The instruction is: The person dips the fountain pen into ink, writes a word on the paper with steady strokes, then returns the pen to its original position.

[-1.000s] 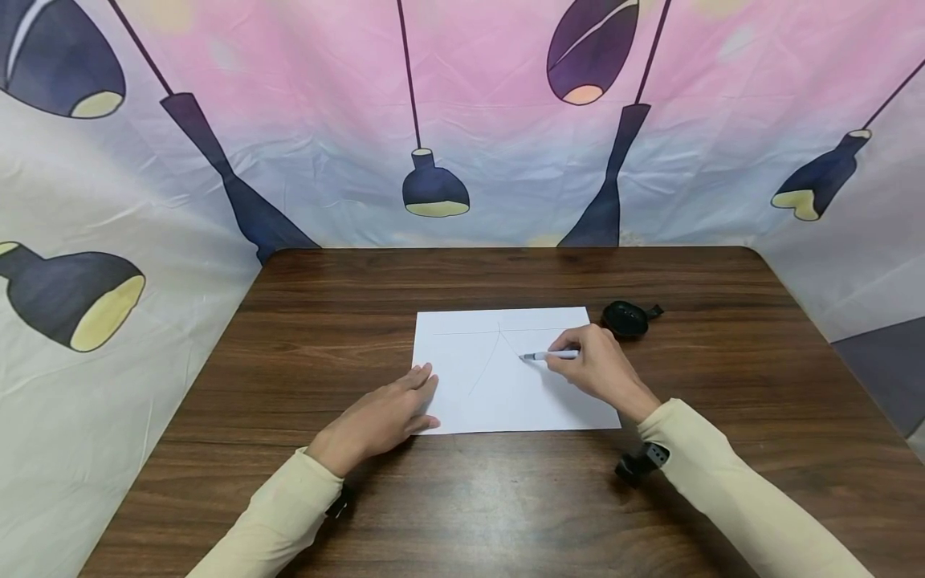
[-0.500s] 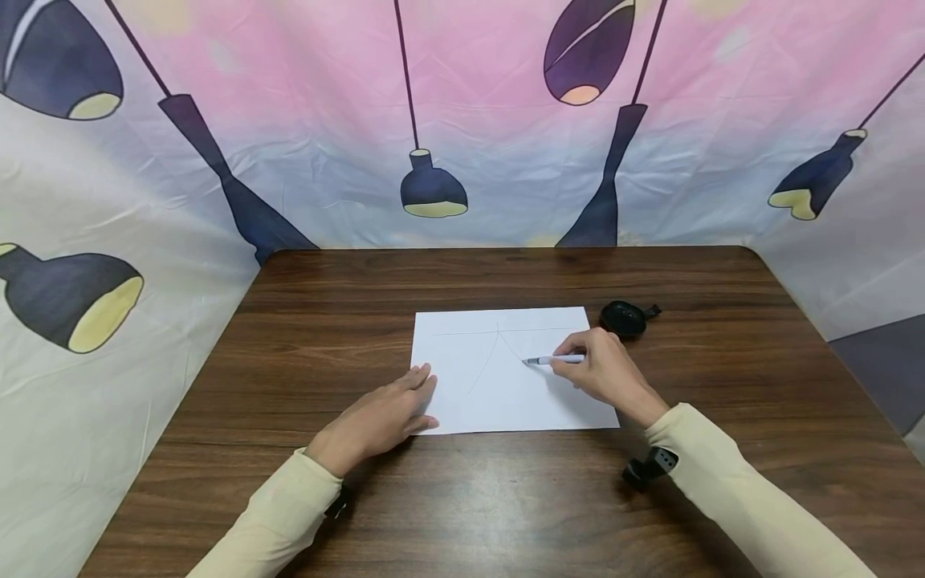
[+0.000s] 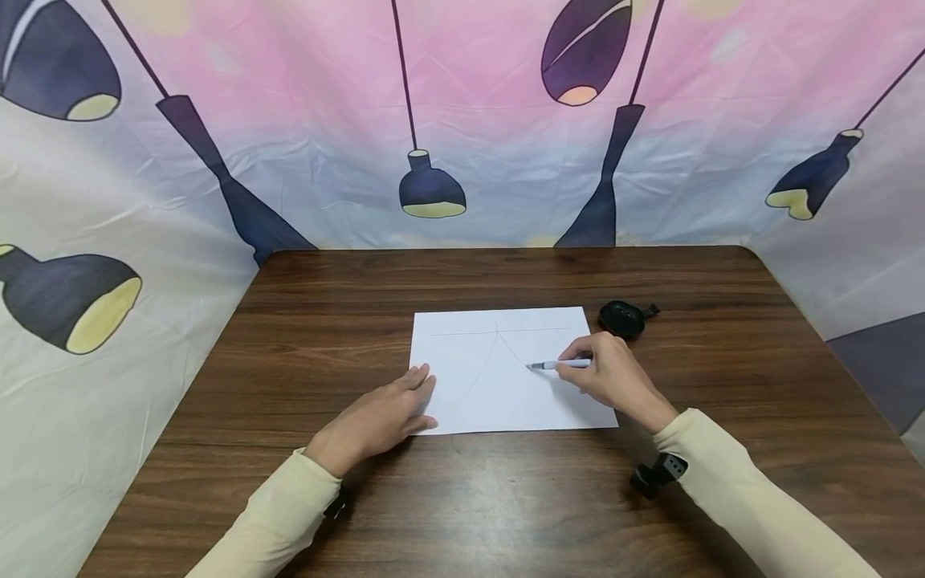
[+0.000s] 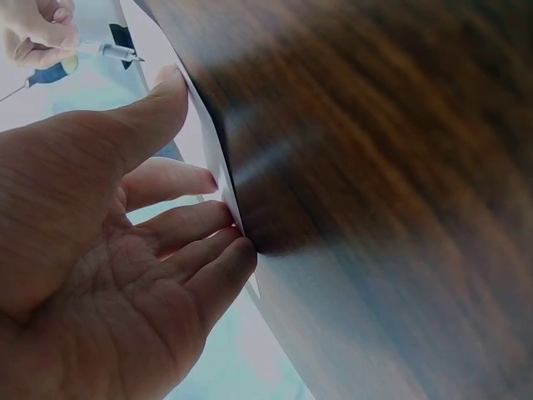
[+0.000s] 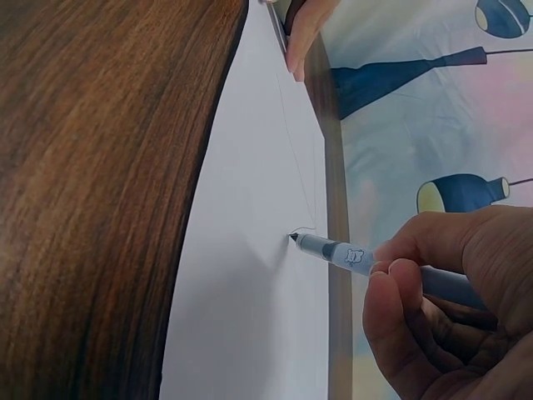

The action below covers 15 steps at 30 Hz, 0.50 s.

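Observation:
A sheet of white paper lies on the table, bearing a thin horizontal line near its far edge and two lines that spread downward from a point on it. My right hand pinches a pale pen between thumb and fingers, its tip at the lower end of the right-hand slanting line. In the right wrist view the pen shows a small printed figure on its barrel and a dark tip on the paper. My left hand rests with extended fingers on the paper's left edge; its fingertips touch the sheet.
Just beyond the paper's far right corner sits a black rounded object with a short tab, close to the right hand. The brown wooden table ends at a cloth backdrop printed with lamps.
My right hand and the pen have moved slightly right and toward me, and the right slanting line has grown longer. The left hand stays in place.

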Each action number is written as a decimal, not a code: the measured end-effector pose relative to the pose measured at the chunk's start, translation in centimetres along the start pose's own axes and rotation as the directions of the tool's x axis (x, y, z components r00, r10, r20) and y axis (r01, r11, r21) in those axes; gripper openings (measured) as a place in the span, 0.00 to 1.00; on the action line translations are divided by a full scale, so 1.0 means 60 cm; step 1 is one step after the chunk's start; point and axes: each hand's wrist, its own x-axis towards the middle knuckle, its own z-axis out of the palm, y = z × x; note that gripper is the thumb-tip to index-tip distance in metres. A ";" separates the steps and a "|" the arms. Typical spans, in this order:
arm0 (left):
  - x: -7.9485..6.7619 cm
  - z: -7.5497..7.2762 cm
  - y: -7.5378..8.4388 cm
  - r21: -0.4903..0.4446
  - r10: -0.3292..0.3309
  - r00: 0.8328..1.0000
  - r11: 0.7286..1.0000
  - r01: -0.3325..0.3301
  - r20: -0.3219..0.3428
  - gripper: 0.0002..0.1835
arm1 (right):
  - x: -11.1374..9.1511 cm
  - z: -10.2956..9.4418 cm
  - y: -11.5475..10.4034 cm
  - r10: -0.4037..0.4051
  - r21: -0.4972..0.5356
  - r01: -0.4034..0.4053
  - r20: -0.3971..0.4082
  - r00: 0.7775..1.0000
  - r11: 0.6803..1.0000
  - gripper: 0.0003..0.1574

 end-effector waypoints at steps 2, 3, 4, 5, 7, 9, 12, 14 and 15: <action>0.000 0.001 -0.001 0.000 0.001 1.000 1.000 -0.001 0.001 0.34 | -0.002 0.000 0.000 0.006 0.000 -0.006 0.002 1.000 1.000 0.03; 0.000 0.001 -0.001 0.001 0.000 1.000 1.000 0.000 0.000 0.34 | -0.003 -0.001 0.000 0.008 0.002 -0.008 0.002 1.000 1.000 0.03; 0.000 0.001 -0.001 0.001 -0.001 1.000 1.000 0.001 0.000 0.34 | -0.004 -0.001 0.000 0.008 0.003 -0.008 0.003 1.000 1.000 0.03; 0.000 0.001 -0.001 0.002 0.000 1.000 1.000 0.000 -0.001 0.34 | -0.005 -0.002 0.000 0.008 0.004 -0.008 0.003 1.000 1.000 0.03; 0.000 0.001 -0.001 0.000 0.002 1.000 1.000 -0.002 -0.004 0.34 | -0.007 -0.003 0.002 0.009 0.006 -0.009 0.000 1.000 1.000 0.03; 0.000 0.000 0.000 -0.002 0.001 1.000 1.000 -0.001 -0.006 0.34 | -0.009 -0.005 0.004 0.009 0.009 -0.009 0.000 1.000 1.000 0.03; 0.001 0.000 0.001 -0.005 0.000 1.000 1.000 0.000 -0.005 0.34 | -0.013 -0.007 0.007 0.006 0.016 -0.006 0.002 1.000 1.000 0.03; 0.001 0.000 0.001 -0.005 -0.002 1.000 1.000 0.002 -0.002 0.34 | -0.016 -0.009 0.008 0.009 0.021 -0.009 0.006 1.000 1.000 0.03; 0.001 0.000 0.001 -0.004 -0.003 1.000 1.000 0.003 -0.001 0.34 | -0.017 -0.010 0.008 0.009 0.025 -0.009 0.009 1.000 1.000 0.03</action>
